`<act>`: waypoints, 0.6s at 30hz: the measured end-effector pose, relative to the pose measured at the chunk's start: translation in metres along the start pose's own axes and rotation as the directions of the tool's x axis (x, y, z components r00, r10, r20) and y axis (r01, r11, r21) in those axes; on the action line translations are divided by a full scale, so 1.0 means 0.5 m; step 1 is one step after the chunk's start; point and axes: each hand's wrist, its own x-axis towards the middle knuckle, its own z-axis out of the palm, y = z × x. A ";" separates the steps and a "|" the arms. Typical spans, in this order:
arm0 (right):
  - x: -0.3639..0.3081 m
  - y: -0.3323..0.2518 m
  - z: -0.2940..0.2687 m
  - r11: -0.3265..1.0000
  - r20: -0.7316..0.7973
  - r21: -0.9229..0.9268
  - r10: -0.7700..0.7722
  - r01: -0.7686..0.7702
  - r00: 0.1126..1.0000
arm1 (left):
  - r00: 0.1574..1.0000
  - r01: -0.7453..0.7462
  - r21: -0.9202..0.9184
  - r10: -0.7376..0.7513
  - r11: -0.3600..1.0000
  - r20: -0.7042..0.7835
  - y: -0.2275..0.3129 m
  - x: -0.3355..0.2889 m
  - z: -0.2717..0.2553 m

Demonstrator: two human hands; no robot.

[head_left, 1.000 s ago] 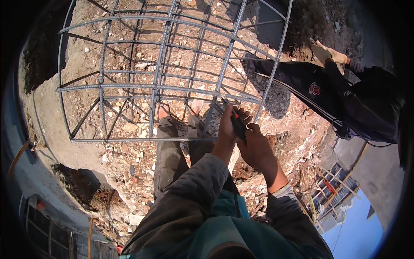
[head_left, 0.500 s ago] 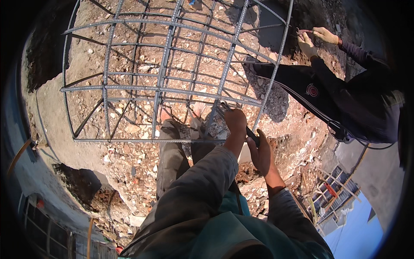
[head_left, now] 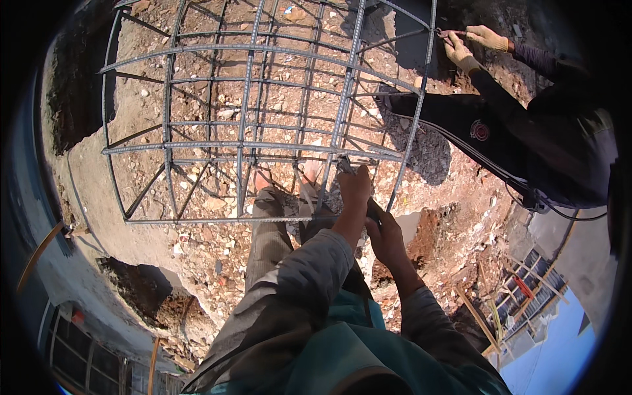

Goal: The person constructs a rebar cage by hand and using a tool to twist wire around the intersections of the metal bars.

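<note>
"What's the big stuff here?"

"Stony ground (head_left: 204, 260), and over it a steel rebar cage (head_left: 245, 108). At the cage's right side a co-worker (head_left: 520, 131) has gloved hands (head_left: 471, 49) on a thin reddish tool (head_left: 451, 33)."

"And the person in grey sleeves (head_left: 306, 260)?"

"Both forearms reach up to the cage's near right corner. The left one crosses over its near bar, so the left hand (head_left: 355, 186) sits within the frame, back upward, knuckles bent."

"Gripping something?"

"Can't tell; those fingers curl out of my sight. A grey metal piece (head_left: 343, 164) pokes out ahead, close to a bar crossing."

"The other one?"

"The right hand (head_left: 388, 238) is lower, just outside that corner, wrist angled inward, thumb and fingers closed around a dark handle (head_left: 374, 210) that points up toward the cage."
</note>
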 end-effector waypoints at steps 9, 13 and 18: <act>-0.125 0.053 0.084 0.623 0.522 0.617 0.134 -0.481 0.843 | 0.908 -0.372 0.002 0.364 0.928 0.209 -0.053 -0.122 -0.219; -0.173 0.000 0.071 0.807 0.489 0.425 0.176 -0.410 0.854 | 0.528 -0.825 0.144 0.657 0.546 0.538 -0.082 -0.242 -0.296; -0.200 -0.053 0.084 0.772 0.304 0.596 0.038 -0.221 0.952 | 0.407 -0.913 0.238 0.714 0.330 0.570 0.008 -0.227 -0.378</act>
